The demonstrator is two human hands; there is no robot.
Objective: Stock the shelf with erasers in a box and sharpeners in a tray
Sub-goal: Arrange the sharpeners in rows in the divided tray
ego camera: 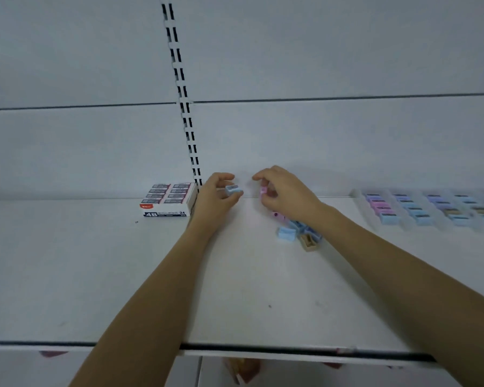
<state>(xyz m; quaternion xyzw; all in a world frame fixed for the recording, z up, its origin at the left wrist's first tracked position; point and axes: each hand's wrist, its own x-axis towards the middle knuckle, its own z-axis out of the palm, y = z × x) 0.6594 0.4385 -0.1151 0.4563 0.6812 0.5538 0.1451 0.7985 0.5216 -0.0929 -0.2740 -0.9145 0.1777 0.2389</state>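
Shelf [95,275]: white, flat, holds everything below.
Slotted upright [183,101]: runs up the back panel and meets the shelf just behind the eraser box.
Sharpener tray [355,194]: clear, far right at the back, with rows of pastel sharpeners, mostly filled.
Eraser box [166,201]: open-topped, back left, two columns of erasers visible, "4B" and "24" on the front.
Left hand [213,202]: beside the box, fingers and thumb pinching a blue sharpener [233,189] above the shelf.
Right hand [285,194]: close to the left hand, fingers curled round a pink sharpener [264,191].
Loose sharpeners [296,233]: small pile under the right wrist; blue, pink and tan.
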